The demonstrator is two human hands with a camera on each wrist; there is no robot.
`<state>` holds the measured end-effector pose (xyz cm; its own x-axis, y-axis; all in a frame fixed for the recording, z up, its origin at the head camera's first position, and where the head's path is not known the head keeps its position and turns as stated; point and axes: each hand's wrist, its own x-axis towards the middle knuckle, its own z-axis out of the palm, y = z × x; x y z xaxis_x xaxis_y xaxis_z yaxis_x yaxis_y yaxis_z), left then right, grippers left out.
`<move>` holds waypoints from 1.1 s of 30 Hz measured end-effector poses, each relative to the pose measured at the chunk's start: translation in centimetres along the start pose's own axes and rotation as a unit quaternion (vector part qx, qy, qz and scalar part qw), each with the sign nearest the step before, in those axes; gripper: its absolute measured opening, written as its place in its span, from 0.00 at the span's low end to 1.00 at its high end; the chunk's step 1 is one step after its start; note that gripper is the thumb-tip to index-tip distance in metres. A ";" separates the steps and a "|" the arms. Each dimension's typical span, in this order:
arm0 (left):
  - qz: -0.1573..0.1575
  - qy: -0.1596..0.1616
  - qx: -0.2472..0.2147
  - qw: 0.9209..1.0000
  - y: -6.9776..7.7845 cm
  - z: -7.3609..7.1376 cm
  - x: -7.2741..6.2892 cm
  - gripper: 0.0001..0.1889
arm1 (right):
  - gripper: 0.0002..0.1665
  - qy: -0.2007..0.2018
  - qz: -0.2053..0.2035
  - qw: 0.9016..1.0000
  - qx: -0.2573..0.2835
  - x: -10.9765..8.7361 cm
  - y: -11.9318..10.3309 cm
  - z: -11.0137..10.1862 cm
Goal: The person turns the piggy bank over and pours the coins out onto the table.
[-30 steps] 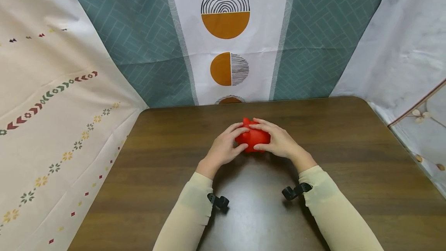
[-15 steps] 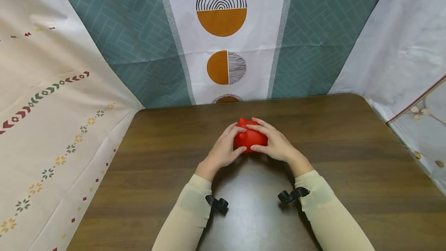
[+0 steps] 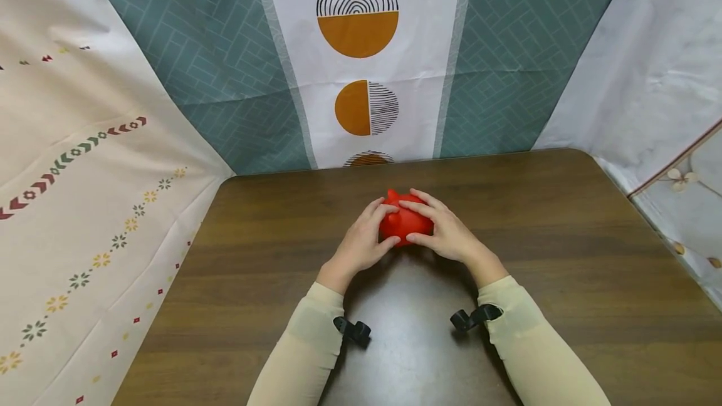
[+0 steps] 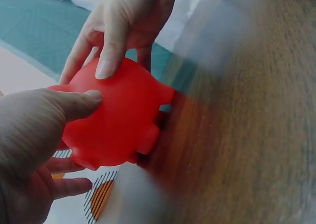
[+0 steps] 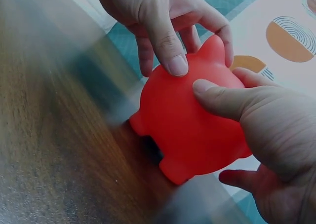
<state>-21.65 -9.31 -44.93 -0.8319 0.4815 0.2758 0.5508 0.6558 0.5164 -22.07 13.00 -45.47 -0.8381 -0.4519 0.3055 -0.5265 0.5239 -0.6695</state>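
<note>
A glossy red piggy bank (image 3: 414, 223) with a round body, pointed ears and stubby feet is at the table's far middle. My left hand (image 3: 361, 240) holds its left side, fingers curved over the top and thumb on the near side. From the right, my right hand (image 3: 445, 225) grips it in the same way. In the left wrist view, both thumbs press on the smooth red body (image 4: 123, 115), their tips close together. The right wrist view shows an ear (image 5: 212, 50) standing up beside the left hand's fingers, with the feet (image 5: 174, 172) down at the tabletop.
The dark wooden table (image 3: 271, 306) spreads out around both arms. Behind it hangs a teal and white patterned cloth (image 3: 507, 80). A cream cloth (image 3: 101, 205) borders the left side and a white one (image 3: 648, 80) the right. Black wrist cameras (image 3: 354, 331) sit on both sleeves.
The head view has shifted slightly. Both hands keep the same hold on the piggy bank, which stays in about the same place on the table.
</note>
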 end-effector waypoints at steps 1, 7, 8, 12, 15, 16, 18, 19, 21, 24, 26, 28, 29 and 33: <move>-0.002 -0.001 0.003 1.000 0.1 -0.1 0.0 0.32 | 0.40 0.000 0.003 1.000 -0.004 0.0 -0.1 -0.1; -0.014 -0.011 0.012 1.000 0.1 -0.4 -0.1 0.33 | 0.40 -0.006 0.014 1.000 -0.012 0.1 -0.5 -0.7; -0.013 -0.009 0.014 1.000 0.1 -0.5 -0.1 0.33 | 0.39 -0.003 0.013 1.000 -0.014 0.1 -0.6 -0.8; -0.013 0.000 0.023 1.000 0.0 -0.8 -0.1 0.34 | 0.38 0.007 0.022 0.999 -0.028 0.2 -0.5 -1.2; -0.016 -0.003 0.029 0.999 -0.1 -0.9 -0.2 0.33 | 0.37 0.001 0.032 0.999 -0.032 0.2 -0.5 -1.3; -0.017 -0.004 0.029 0.999 -0.1 -0.9 -0.3 0.33 | 0.37 -0.001 0.034 0.999 -0.031 0.2 -0.5 -1.3; -0.015 -0.003 0.030 0.999 -0.1 -0.9 -0.3 0.32 | 0.37 -0.003 0.038 0.999 -0.028 0.2 -0.4 -1.3; -0.014 -0.003 0.033 0.999 -0.1 -0.9 -0.2 0.32 | 0.37 -0.003 0.040 0.999 -0.027 0.2 -0.4 -1.4; -0.009 -0.001 0.034 0.999 0.0 -1.0 -0.1 0.32 | 0.37 -0.004 0.047 0.999 -0.025 0.2 -0.6 -1.5; 0.002 -0.004 0.035 0.999 0.1 -0.8 0.0 0.32 | 0.38 -0.008 0.060 0.998 -0.018 0.0 -0.8 -1.4; 0.013 -0.005 0.032 0.999 0.2 -0.6 0.0 0.32 | 0.40 -0.007 0.068 0.998 -0.011 -0.1 -0.9 -1.3; 0.022 -0.007 0.025 0.999 0.3 -0.5 0.0 0.32 | 0.41 -0.002 0.072 0.997 -0.001 -0.1 -0.9 -1.3; 0.024 -0.009 0.023 0.999 0.3 -0.5 0.0 0.32 | 0.41 0.002 0.073 0.997 0.002 -0.1 -0.8 -1.3; 0.034 -0.019 0.000 0.999 0.5 -0.6 0.2 0.31 | 0.37 0.012 0.075 0.997 0.017 -0.2 -0.6 -1.5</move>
<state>-21.55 -9.25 -44.10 -0.7890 0.5467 0.2804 0.6064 0.6198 0.4980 -21.81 13.80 -44.13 -0.9102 -0.3529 0.2168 -0.3911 0.5598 -0.7305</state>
